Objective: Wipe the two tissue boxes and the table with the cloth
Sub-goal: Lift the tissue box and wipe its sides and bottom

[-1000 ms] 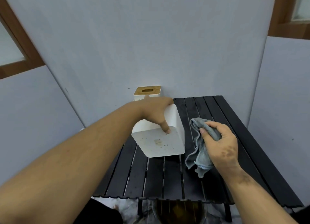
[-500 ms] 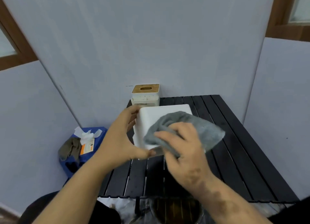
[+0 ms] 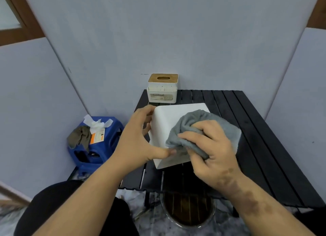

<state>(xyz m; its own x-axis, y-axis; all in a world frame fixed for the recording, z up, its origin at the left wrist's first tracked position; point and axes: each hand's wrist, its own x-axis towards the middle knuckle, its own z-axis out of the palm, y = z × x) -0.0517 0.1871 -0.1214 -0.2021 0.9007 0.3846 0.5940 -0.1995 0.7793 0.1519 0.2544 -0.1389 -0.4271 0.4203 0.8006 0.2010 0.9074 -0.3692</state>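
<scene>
Gripping the white tissue box (image 3: pixel 164 129) by its left side, the left hand (image 3: pixel 139 140) curls its fingers round the far edge and lays its thumb along the near edge, tilting the box so that a plain, smooth white face with rounded corners turns toward the camera. The box's lower corner sits over the black slatted table (image 3: pixel 261 138). The right hand (image 3: pixel 213 151) bunches a grey cloth (image 3: pixel 199 122) in curled fingers and presses it against the right part of that face; the cloth looks soft and fleecy, crumpled into folds.

The second tissue box (image 3: pixel 162 88) stands upright at the table's far left corner, against the wall: white body, wooden lid with an oval slot, small specks on its front. A label strip on its lower front carries writing too small to read.

Left of the table a blue plastic stool (image 3: pixel 98 144) holds crumpled white tissues (image 3: pixel 96 123), an olive rag (image 3: pixel 79 137) and an orange-and-white packet (image 3: pixel 97 136), its print illegible.
</scene>
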